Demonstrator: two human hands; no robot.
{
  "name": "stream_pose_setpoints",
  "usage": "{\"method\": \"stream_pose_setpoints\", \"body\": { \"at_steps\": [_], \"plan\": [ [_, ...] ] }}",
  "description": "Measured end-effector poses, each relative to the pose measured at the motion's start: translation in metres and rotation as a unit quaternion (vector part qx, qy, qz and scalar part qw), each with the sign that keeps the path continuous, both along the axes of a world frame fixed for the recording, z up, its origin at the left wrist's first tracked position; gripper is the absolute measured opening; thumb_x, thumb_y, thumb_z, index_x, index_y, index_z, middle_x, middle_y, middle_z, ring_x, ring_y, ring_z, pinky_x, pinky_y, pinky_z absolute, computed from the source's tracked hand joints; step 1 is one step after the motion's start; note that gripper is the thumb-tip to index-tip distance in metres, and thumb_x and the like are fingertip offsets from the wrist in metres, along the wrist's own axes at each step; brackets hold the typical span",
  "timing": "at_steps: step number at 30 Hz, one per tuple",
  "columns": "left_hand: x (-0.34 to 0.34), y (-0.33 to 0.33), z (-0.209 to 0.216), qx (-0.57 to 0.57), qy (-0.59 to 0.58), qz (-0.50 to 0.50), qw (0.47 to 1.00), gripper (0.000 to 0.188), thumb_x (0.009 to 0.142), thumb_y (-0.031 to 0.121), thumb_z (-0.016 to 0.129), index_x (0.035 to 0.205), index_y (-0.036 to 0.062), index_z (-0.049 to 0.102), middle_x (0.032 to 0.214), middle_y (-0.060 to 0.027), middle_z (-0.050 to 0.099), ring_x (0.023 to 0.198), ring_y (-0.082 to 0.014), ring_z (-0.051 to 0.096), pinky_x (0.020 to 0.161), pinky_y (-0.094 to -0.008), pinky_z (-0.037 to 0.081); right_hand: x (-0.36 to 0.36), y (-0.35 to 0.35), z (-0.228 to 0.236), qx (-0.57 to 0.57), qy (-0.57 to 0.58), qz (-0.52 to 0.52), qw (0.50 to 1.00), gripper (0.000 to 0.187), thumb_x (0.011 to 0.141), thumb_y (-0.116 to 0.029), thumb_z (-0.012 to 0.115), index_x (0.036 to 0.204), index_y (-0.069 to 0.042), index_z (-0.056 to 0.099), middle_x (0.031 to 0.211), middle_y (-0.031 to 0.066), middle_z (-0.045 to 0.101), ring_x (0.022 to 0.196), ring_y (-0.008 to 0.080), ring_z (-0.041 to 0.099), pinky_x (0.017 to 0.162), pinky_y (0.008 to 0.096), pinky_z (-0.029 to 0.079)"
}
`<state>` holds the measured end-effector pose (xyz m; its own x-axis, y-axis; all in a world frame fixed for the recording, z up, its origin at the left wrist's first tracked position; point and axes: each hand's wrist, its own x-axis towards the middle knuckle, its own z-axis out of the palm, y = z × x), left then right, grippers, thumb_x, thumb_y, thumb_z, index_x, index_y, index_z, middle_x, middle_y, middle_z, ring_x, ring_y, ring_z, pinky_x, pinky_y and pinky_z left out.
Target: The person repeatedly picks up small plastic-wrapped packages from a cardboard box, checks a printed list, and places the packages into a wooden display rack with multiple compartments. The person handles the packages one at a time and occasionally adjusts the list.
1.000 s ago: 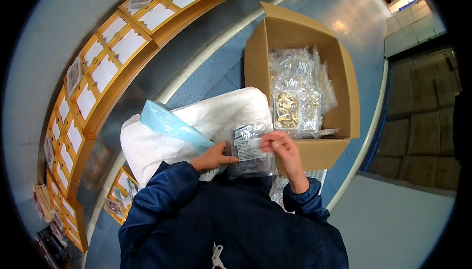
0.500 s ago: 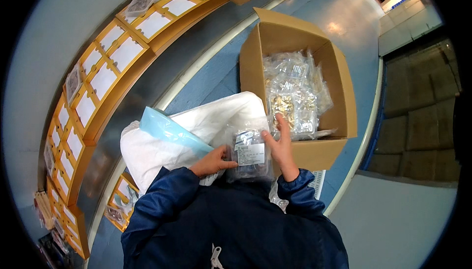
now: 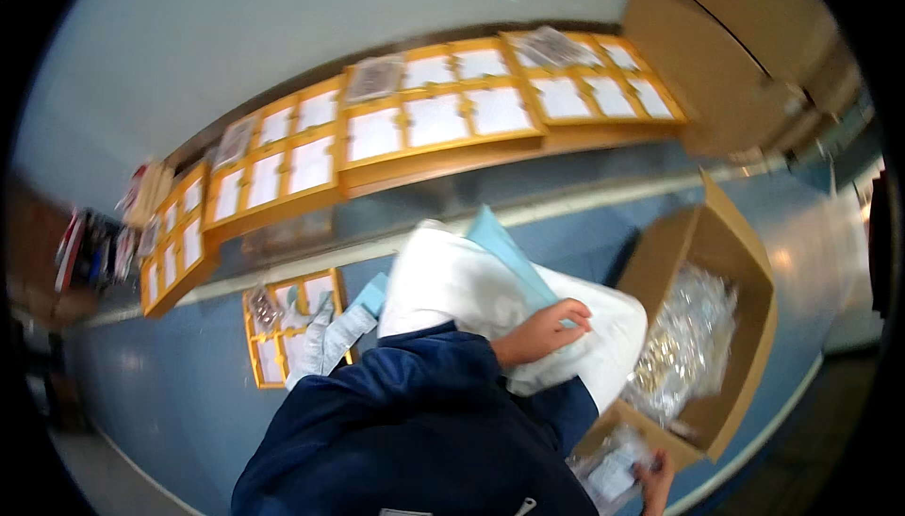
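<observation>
My left hand (image 3: 547, 332) hovers above the white cloth (image 3: 448, 285) over my lap, beside a light-blue sheet (image 3: 509, 257). Its fingers are loosely bent, thumb a little apart, and nothing shows between them. Far to the lower right, my right hand (image 3: 655, 483) has its fingers on the edge of a clear plastic bag (image 3: 611, 469) with a pale label. That bag lies at the near flap of an open cardboard box (image 3: 745, 403); blur hides what it contains. Inside the box are several clear bags (image 3: 698, 313), some with gold-coloured pieces (image 3: 665, 360).
Yellow compartment trays (image 3: 438, 120) with white inserts line the wall; several clear packs (image 3: 375, 78) lie on them. Another yellow tray (image 3: 269, 358) sits on the blue floor, with pale strips (image 3: 344, 332) beside it. Large cardboard boxes (image 3: 707, 54) stand at the far right.
My view has swung left toward the trays. The left hand has let go of the labelled bag, which the right hand has carried to the right, beside the box.
</observation>
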<state>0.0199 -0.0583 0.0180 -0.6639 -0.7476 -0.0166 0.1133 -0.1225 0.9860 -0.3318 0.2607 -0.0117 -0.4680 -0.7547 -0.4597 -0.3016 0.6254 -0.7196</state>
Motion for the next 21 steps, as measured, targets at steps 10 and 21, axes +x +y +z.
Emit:
{"method": "stream_pose_setpoints", "body": {
  "at_steps": [10,21],
  "plan": [
    [0.023,0.013,0.049,-0.023,0.133,0.231,0.963,0.020,0.093,0.008,0.045,0.112,0.0041,0.047,0.107,-0.0028,0.050,0.096,-0.0074,0.047,0.077,-0.0227,0.041,0.152,-0.160,0.091,-0.149,-0.021,0.297,0.943,0.029,0.092,-0.015,0.048,0.114,0.003,0.054,0.112,0.0149,0.058,0.104,0.0245,0.053,0.093,0.0325,0.039],
    [0.052,0.013,0.038,-0.074,-0.021,0.324,0.943,0.057,0.082,0.007,0.060,0.130,0.0025,0.029,0.124,-0.0110,0.042,0.096,-0.0142,0.051,0.080,-0.0297,0.045,0.241,-0.287,0.067,-0.269,-0.277,0.157,0.909,0.036,0.081,-0.005,0.060,0.115,-0.001,0.050,0.101,0.0065,0.060,0.086,0.0122,0.056,0.074,0.0266,0.047]
  ]
}}
